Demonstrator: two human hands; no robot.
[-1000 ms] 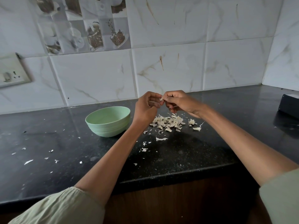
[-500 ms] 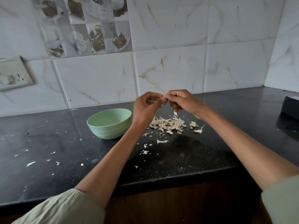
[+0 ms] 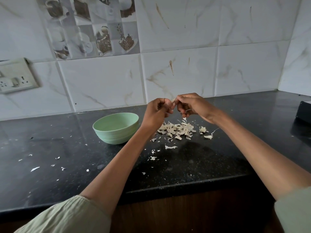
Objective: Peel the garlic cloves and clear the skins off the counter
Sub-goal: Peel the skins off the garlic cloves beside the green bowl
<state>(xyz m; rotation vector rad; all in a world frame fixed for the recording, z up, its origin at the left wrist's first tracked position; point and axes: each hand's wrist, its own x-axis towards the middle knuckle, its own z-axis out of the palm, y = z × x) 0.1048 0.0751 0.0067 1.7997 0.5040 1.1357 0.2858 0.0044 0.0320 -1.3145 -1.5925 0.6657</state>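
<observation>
Both hands are raised together above the black counter [image 3: 202,158]. My left hand [image 3: 158,111] and my right hand [image 3: 191,105] pinch one small garlic clove [image 3: 173,100] between their fingertips; only a pale sliver of it shows. A strip of skin [image 3: 184,118] hangs below my right hand. Directly under the hands lies a pile of pale garlic skins [image 3: 178,129]. A light green bowl [image 3: 116,127] stands to the left of the pile, its inside hidden from here.
Small skin flakes [image 3: 35,169] are scattered over the left and front of the counter. A dark box [image 3: 303,113] sits at the right edge. A wall socket [image 3: 15,76] is on the tiled wall at the left. The counter's front edge runs just below my forearms.
The hands stay together on the clove, with the fingers shifting slightly. A strip of skin now dangles under my right hand. The view has tilted up a little.
</observation>
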